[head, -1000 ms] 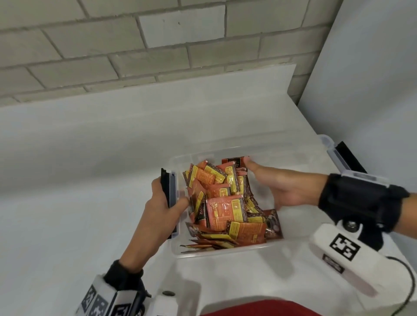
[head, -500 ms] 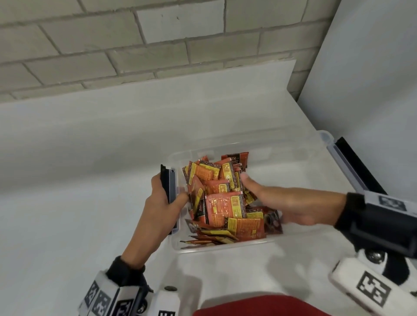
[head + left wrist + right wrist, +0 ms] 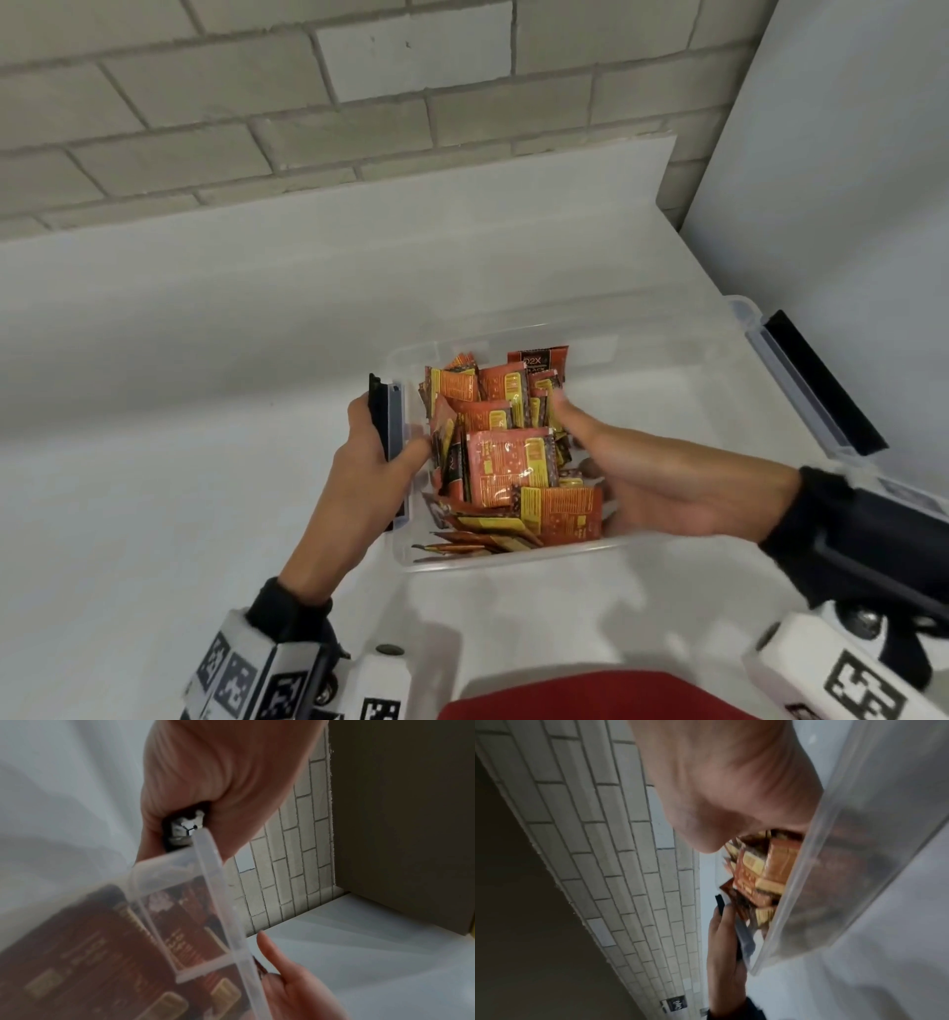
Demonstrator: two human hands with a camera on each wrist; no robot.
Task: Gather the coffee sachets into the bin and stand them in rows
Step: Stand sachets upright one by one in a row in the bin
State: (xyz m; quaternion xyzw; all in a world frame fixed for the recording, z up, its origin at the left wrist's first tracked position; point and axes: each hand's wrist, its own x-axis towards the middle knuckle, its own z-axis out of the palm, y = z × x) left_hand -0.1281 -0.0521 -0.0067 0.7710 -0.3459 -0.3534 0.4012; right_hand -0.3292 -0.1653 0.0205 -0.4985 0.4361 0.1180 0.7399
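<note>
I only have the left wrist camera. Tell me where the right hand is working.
Observer: The right hand is inside the bin, thumb against the right side of the sachets; its fingers are hidden behind them.
Operator: Report how the sachets sit.
Observer: A jumble in the bin's left part. Some lean upright, several lie flat by the near wall, and no rows are formed.
Operator: Give me the latches.
Observer: The left hand grips the left latch; the matching right latch is untouched.

Head view steeply down over the bin (image 3: 662,329); 2 wrist views close, sideways, sharing its rim.
</note>
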